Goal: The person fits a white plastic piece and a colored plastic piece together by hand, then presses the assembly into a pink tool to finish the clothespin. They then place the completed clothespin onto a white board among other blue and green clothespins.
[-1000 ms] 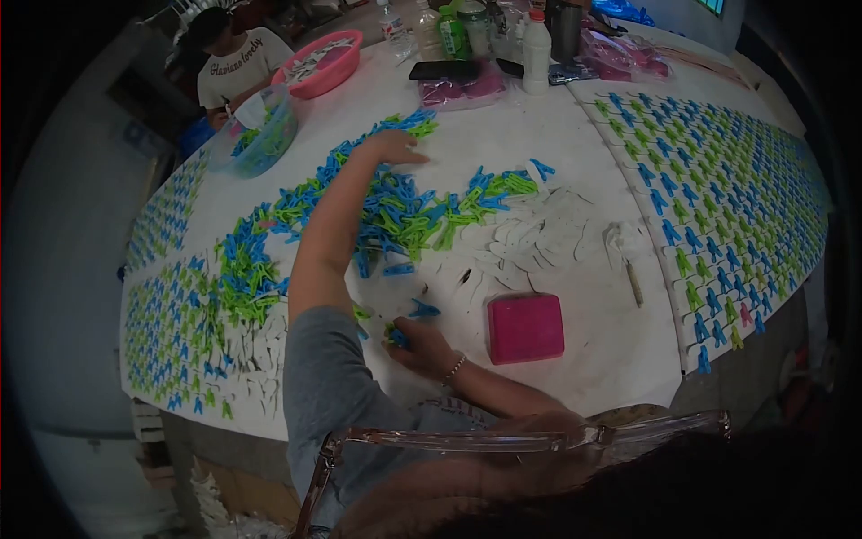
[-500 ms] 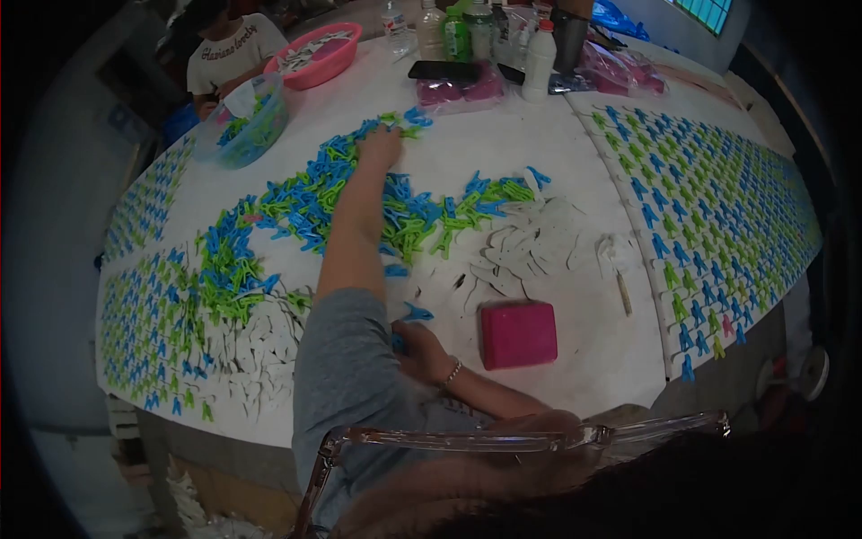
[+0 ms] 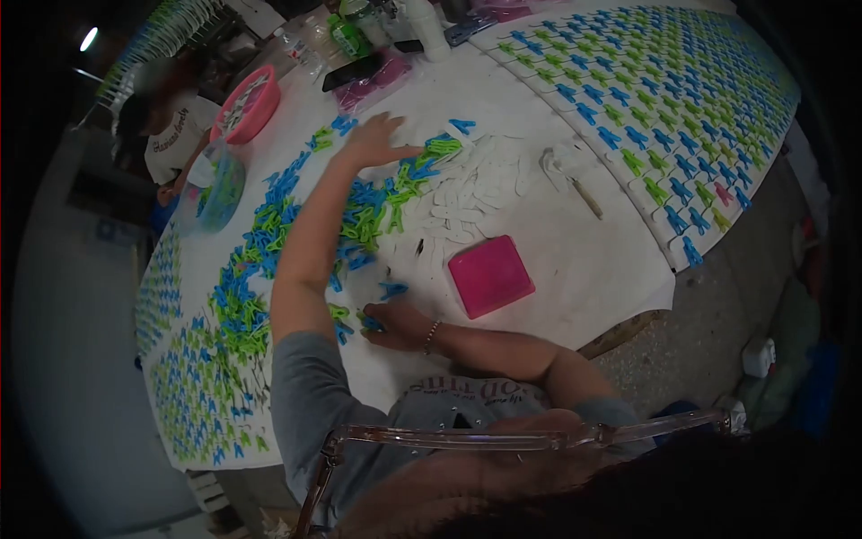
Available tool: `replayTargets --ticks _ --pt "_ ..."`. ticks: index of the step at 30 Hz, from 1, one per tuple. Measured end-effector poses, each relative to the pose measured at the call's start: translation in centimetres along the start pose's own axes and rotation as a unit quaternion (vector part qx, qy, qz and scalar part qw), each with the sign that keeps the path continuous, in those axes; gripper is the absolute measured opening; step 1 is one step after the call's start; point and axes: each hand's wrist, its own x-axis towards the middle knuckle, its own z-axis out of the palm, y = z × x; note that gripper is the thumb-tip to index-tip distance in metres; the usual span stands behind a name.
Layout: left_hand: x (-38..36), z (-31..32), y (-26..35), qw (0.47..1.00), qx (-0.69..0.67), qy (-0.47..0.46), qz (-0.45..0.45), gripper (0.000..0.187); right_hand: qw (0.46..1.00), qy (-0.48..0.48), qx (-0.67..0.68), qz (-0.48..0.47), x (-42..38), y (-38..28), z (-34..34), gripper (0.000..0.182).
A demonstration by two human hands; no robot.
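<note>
A long heap of blue and green plastic clothespins [image 3: 269, 225] stretches across the white table. My left hand [image 3: 373, 144] is over the far part of the heap, with its fingers spread and nothing visible in them. Its fingertips point toward a small cluster of clothespins [image 3: 440, 148] on the right. My right hand [image 3: 400, 325], with a bead bracelet at the wrist, is closed near the table's front edge. A blue clothespin [image 3: 371, 322] shows at its fingertips. Another blue clothespin [image 3: 392, 290] lies just beyond that hand.
A magenta block [image 3: 491, 276] lies right of my hands, with flat white pieces [image 3: 462, 193] behind it. Rows of clothespins cover a board [image 3: 548, 90] at right. Bottles [image 3: 350, 38], a phone [image 3: 353, 72], a pink basin [image 3: 265, 108] and a clear tub [image 3: 223, 193] stand farther back, beside another person [image 3: 171, 148].
My view has tilted and shifted. My left hand has come off the far end of the heap, and its fingers have spread toward the right. My right hand stays near the front edge.
</note>
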Motion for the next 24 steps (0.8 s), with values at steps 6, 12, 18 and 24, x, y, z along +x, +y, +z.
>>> replayTargets --ticks 6,12,18,24 --pt "8.1 4.4 17.3 0.996 0.027 -0.058 0.058 0.109 0.972 0.143 0.022 -0.183 0.5 2.0 1.6 0.036" --pt "3.3 8.1 14.7 0.985 0.025 0.014 0.169 0.076 0.97 -0.073 -0.218 0.074 -0.1 -3.3 -1.6 0.037" --pt "-5.1 7.4 7.0 0.953 -0.018 0.07 0.293 0.06 0.999 -0.035 0.011 -0.015 -0.1 0.5 -0.9 0.03" --pt "-15.0 5.5 1.1 0.96 -0.003 0.006 0.279 0.06 0.996 -0.026 -0.012 -0.08 0.5 1.3 -0.2 0.025"
